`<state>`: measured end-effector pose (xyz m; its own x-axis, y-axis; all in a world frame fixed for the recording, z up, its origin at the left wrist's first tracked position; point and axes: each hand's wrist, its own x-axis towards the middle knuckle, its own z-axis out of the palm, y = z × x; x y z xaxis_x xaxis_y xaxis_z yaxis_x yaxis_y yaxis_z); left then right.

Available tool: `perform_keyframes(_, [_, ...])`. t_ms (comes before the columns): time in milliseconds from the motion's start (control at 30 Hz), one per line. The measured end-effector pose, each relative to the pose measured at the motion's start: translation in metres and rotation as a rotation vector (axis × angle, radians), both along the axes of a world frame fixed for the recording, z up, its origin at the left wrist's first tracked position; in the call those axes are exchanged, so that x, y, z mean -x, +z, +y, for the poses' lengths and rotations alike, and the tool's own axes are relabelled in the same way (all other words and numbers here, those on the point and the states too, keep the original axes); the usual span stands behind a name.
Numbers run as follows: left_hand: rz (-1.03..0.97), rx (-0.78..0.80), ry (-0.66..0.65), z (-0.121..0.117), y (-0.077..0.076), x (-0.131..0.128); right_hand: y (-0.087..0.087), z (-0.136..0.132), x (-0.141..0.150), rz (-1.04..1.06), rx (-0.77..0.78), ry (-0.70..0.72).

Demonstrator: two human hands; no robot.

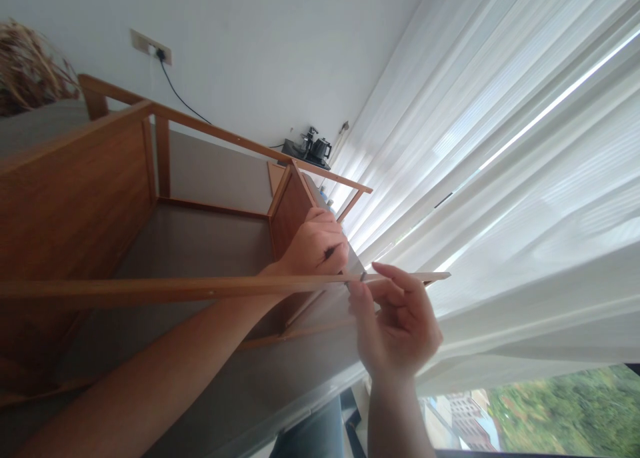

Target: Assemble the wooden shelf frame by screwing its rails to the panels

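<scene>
Wooden rail (175,291) runs crosswise; right hand (397,325), nearer its right end, pinches small metal piece (363,277) there; left hand (317,241) curled beyond, hold unclear

head view: close, facing forward and down over wooden frame (210,291).

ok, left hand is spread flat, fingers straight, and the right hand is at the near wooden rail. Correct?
Not quite: the left hand is not spread flat; its fingers are curled in, as the head view shows. The right hand is indeed at the near wooden rail.
</scene>
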<state>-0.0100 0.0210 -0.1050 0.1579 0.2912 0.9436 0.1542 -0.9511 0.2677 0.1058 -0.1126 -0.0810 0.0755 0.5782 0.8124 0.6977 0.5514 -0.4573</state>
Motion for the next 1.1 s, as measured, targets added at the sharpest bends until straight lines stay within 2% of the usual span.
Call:
perform_keyframes(100, [0.002, -0.009, -0.013, 0.001, -0.001, 0.000, 0.000, 0.000, 0.003, 0.213, 0.093, 0.083])
perform_keyframes(300, [-0.012, -0.006, -0.024, 0.001, 0.000, 0.000, -0.002, -0.003, 0.000, 0.367, 0.181, 0.073])
perform_keyframes(433, [-0.016, 0.007, -0.026, 0.000, 0.000, -0.001, -0.013, -0.003, -0.006, 0.418, 0.153, 0.072])
perform_keyframes(600, [-0.009, 0.016, -0.015, 0.001, -0.001, -0.001, -0.035, -0.005, -0.014, 0.383, 0.147, 0.028])
perform_keyframes(767, [-0.015, 0.031, -0.011, -0.001, 0.000, -0.002, -0.049, -0.009, -0.012, 0.221, 0.158, -0.009])
perform_keyframes(900, [-0.023, 0.021, -0.005, -0.001, 0.001, -0.001, -0.048, -0.010, -0.004, 0.113, 0.200, 0.046])
perform_keyframes(1000, [-0.007, 0.024, 0.004, -0.001, 0.001, -0.001, -0.040, -0.011, 0.006, 0.068, 0.279, 0.105])
perform_keyframes(1100, [0.011, 0.046, 0.010, -0.001, 0.000, -0.001, -0.029, -0.012, 0.017, 0.050, 0.296, 0.104])
